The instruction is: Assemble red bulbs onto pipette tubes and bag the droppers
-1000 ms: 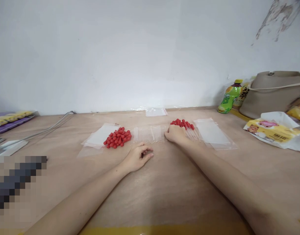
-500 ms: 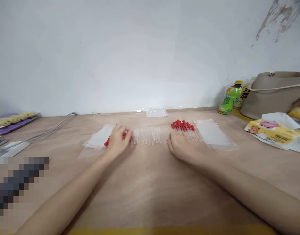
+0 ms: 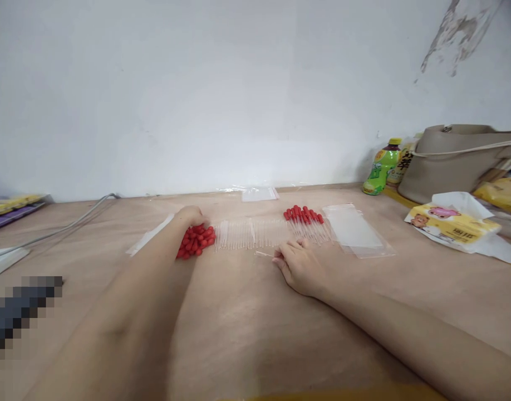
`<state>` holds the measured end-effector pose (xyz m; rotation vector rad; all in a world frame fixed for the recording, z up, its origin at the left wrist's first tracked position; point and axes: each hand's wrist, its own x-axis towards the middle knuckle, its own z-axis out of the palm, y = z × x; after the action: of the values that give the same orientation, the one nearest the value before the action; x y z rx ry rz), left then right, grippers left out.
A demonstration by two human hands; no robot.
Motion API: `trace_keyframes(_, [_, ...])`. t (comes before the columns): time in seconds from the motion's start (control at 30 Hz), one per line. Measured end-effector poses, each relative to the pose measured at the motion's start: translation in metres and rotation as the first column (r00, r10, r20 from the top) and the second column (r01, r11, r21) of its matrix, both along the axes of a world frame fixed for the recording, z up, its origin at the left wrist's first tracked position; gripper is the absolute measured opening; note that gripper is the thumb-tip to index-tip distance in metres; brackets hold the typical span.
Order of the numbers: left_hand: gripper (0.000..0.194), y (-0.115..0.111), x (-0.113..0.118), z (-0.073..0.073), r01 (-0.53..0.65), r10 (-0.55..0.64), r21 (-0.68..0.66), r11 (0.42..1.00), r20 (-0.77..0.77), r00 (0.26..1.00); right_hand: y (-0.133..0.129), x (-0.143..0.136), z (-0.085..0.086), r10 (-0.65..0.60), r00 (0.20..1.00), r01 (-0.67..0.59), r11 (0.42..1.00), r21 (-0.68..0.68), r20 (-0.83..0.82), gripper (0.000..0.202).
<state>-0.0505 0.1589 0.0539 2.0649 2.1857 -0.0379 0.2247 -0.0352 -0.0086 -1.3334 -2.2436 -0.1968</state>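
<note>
Near the centre of the frame, the right hand [image 3: 301, 268] is over the light-brown bench [image 3: 234, 340], its grip pinching the right end of a thin transparent tube [image 3: 264, 254], which points towards the left of the frame. Left of centre, the left hand [image 3: 192, 216] is at the far side of a pile of small red bulbs [image 3: 196, 243]; its fingertips are hidden, so I cannot tell whether its grip is spread or pressed together. Between the hands, a row of slender transparent tubes [image 3: 239, 234] lies side by side in the middle of the frame. Just right of it are transparent droppers with red bulb tops [image 3: 304, 216], beside flat clear plastic bags [image 3: 352, 229]. A whitish plastic bag [image 3: 152, 236] lies partly behind the left forearm. At the right of the frame are a green bottle with a yellow cap [image 3: 379, 171], a grey-beige bag [image 3: 443, 164] and a yellow-and-white tissue pack [image 3: 451, 224].
</note>
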Motion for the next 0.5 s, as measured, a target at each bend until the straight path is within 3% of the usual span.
trace_keyframes(0.17, [0.022, -0.001, 0.003, -0.003, -0.022, 0.022, -0.020, 1.000, 0.021, 1.000, 0.000, -0.001, 0.002, 0.008, 1.000, -0.009, 0.999, -0.049, -0.020, 0.012])
trace_keyframes(0.3, [0.024, -0.008, 0.006, 0.003, -0.027, 0.024, 0.022, 0.999, 0.104, 0.994, -0.003, -0.001, 0.006, -0.023, 1.000, 0.023, 0.998, -0.057, 0.007, 0.013])
trace_keyframes(0.5, [0.030, -0.026, 0.015, 0.013, -0.008, -0.088, 0.313, 0.950, 0.291, 0.953, -0.014, -0.003, 0.025, -0.053, 0.997, 0.056, 0.997, -0.058, 0.058, 0.013])
